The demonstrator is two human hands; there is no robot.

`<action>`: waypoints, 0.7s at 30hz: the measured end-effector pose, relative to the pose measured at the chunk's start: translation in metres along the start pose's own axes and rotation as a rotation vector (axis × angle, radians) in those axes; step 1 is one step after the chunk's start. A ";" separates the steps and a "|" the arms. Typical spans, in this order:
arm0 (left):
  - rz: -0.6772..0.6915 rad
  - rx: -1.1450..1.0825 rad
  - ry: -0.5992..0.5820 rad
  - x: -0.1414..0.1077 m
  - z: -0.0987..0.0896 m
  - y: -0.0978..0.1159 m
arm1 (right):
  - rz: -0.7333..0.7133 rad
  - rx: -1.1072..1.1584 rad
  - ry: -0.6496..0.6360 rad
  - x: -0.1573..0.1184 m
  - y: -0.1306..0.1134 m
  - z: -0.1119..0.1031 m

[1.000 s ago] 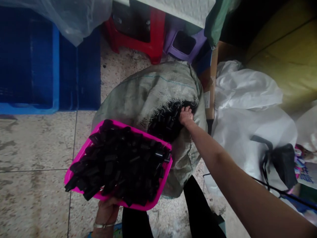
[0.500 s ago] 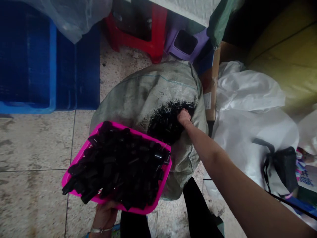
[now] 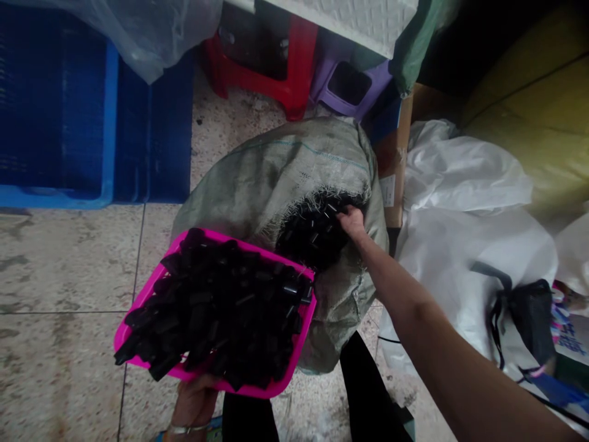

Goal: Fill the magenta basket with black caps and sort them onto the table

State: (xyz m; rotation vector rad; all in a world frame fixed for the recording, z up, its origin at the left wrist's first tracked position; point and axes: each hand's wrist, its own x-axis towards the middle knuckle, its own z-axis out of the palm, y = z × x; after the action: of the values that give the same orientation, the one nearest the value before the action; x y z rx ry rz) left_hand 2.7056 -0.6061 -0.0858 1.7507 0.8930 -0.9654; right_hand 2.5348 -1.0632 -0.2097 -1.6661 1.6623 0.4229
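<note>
A pink basket (image 3: pixel 304 334) heaped with small black parts (image 3: pixel 230 301) is tilted at the lower left. My left hand (image 3: pixel 196 396) grips its near edge from below, fingers partly hidden under the rim. Behind and right of the basket stands a grey-green woven sack (image 3: pixel 257 166) with a frayed opening, showing more black parts (image 3: pixel 313 236) inside. My right hand (image 3: pixel 352 221) is at the right side of this opening, its fingers bent at the black parts; what they hold, if anything, is too small and dark to tell.
Blue crates (image 3: pixel 109 123) stand at the upper left. A red stool (image 3: pixel 294 67) and a purple stool (image 3: pixel 375 86) are beyond the sack. A cardboard box (image 3: pixel 396 184) and white bags (image 3: pixel 473 245) lie to its right, with a yellow bag (image 3: pixel 538 116) behind.
My right hand has shifted slightly right at the sack opening, and more of its fingers show. The view has moved a little; my left hand still holds the basket.
</note>
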 end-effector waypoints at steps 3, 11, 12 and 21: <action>0.025 -0.018 -0.040 -0.008 0.007 0.005 | -0.045 0.283 -0.015 -0.012 0.007 -0.007; -0.002 -0.039 -0.058 -0.017 0.016 0.012 | -0.120 0.577 -0.178 -0.016 0.011 -0.019; -0.013 -0.041 -0.060 -0.016 0.016 0.012 | -0.117 0.570 -0.179 -0.017 0.011 -0.017; -0.009 0.016 0.008 -0.046 0.004 0.025 | -0.199 0.481 -0.056 -0.079 0.005 -0.053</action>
State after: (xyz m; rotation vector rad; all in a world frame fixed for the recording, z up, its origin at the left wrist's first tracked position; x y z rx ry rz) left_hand 2.7069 -0.6249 -0.0373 1.7666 0.9016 -0.9746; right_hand 2.5078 -1.0417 -0.1207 -1.4208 1.4010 -0.0304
